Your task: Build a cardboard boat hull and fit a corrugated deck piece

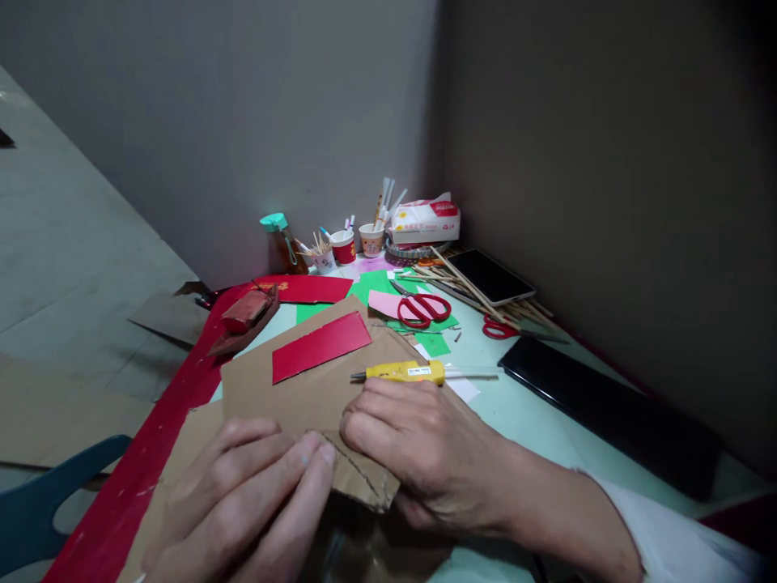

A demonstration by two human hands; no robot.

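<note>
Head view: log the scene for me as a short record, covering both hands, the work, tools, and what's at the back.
Left hand: pinching the small cardboard piece between thumb and fingertips
Right hand: gripping the same piece from the other side
Beyond right hand: yellow glue gun, nozzle pointing left
On cardboard sheet: red strip
Cutting tools: two pairs of red-handled scissors
Back of table: bottle with teal lid, three cups, tissue pack

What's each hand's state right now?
Left hand: closed, pinching a small angular brown cardboard piece.
Right hand: closed, gripping the same cardboard piece from the other side.
</note>
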